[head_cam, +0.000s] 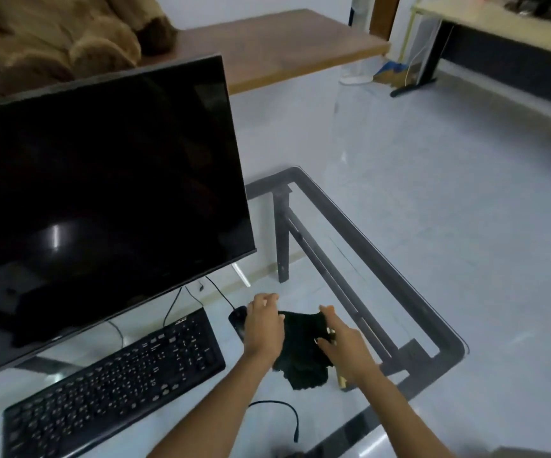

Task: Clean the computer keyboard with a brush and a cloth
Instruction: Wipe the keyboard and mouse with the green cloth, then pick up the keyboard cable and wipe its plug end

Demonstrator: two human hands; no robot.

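Observation:
A black keyboard lies on the glass desk, left of both hands. To its right a black cloth hangs bunched between my hands above the glass. My left hand holds the cloth's left upper edge. My right hand pinches its right upper edge. A wooden brush handle pokes out from under my right wrist; the bristle end is hidden by the cloth and hand.
A large dark monitor stands behind the keyboard. A black mouse sits just left of my left hand, its cable running back. A loose black cable lies near the front edge. The glass desk's dark frame borders the right.

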